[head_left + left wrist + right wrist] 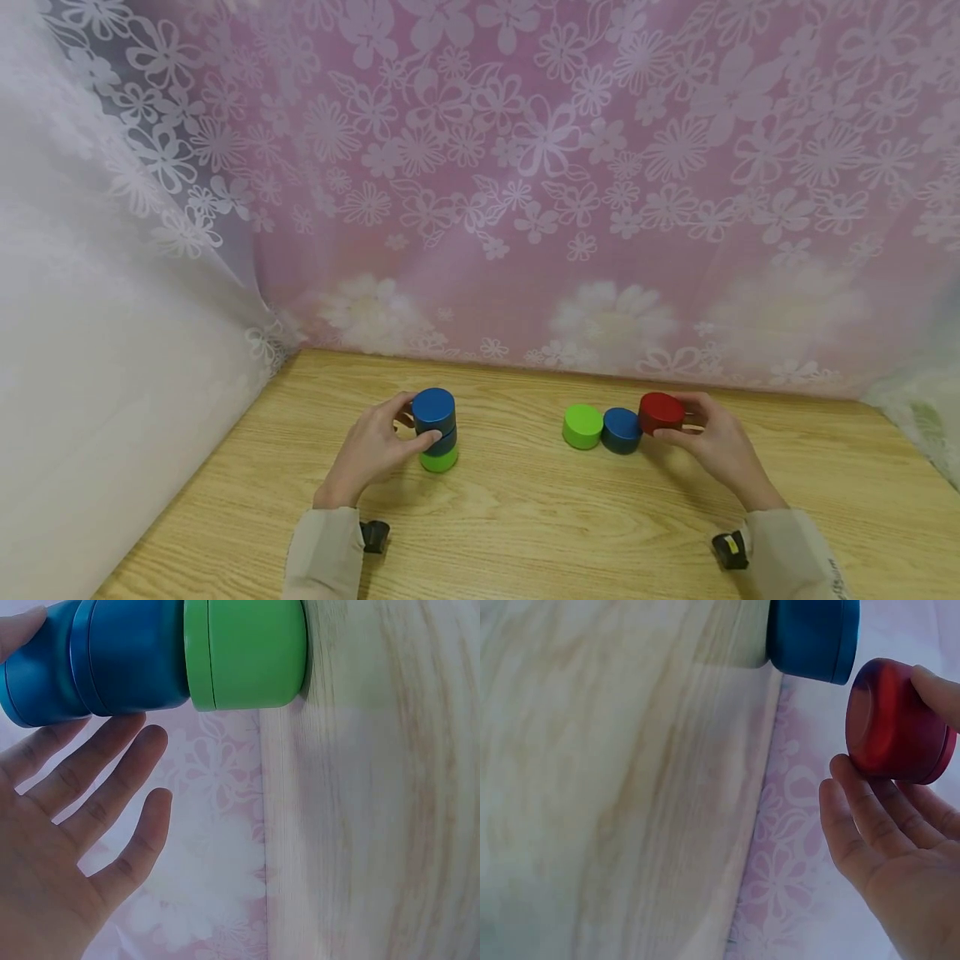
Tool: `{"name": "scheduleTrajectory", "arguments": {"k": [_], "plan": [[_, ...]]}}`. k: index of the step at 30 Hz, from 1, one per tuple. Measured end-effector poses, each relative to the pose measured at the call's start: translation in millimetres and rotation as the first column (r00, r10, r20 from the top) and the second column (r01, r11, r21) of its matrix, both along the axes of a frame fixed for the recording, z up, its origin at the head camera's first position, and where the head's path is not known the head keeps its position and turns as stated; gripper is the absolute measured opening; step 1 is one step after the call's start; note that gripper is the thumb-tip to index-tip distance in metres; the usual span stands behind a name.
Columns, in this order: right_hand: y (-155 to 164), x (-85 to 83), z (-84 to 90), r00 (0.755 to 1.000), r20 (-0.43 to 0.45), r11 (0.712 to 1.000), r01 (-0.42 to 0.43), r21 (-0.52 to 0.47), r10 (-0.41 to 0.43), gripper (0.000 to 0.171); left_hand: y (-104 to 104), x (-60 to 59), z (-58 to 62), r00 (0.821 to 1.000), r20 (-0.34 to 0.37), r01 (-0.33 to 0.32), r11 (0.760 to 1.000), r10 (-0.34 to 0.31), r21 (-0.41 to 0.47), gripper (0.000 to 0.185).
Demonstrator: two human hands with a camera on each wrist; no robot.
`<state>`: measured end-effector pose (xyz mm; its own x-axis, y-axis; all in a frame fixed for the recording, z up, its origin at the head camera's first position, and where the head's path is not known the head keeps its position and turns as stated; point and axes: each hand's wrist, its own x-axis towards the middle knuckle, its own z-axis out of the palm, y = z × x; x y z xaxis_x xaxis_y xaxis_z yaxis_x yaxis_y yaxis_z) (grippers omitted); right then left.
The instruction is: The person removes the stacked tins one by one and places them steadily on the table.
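Note:
A stack stands left of centre on the wooden table (525, 525): a green disc (438, 460) at the bottom, a dark blue disc (135, 656) on it, and a blue disc (433, 407) on top. My left hand (378, 450) flanks the stack. Its thumb touches the top blue disc (41, 675), and its fingers (112, 772) lie straight and spread beside the stack. My right hand (701, 437) pinches a red disc (662, 412) held tilted a little above the table. That red disc (892, 720) is next to a blue disc (622, 430).
A green disc (582, 426) lies on the table touching the left side of the lone blue disc (810, 637). A pink flowered curtain hangs along the table's back edge, and white lace closes the left side. Bare wood stretches in front of the hands.

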<state>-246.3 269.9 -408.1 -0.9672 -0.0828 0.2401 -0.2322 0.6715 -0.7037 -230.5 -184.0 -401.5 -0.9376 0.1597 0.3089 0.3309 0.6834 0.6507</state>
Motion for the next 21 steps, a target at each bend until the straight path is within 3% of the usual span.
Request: {"name": "scheduleTrajectory", "arguments": {"k": [21], "plan": [[7.8, -1.8, -4.3, 0.998, 0.049, 0.999, 0.041, 0.036, -0.043, 0.066, 0.4, -0.1, -0.4, 1.0, -0.002, -0.006, 1.0, 0.006, -0.008, 0.051]]}}
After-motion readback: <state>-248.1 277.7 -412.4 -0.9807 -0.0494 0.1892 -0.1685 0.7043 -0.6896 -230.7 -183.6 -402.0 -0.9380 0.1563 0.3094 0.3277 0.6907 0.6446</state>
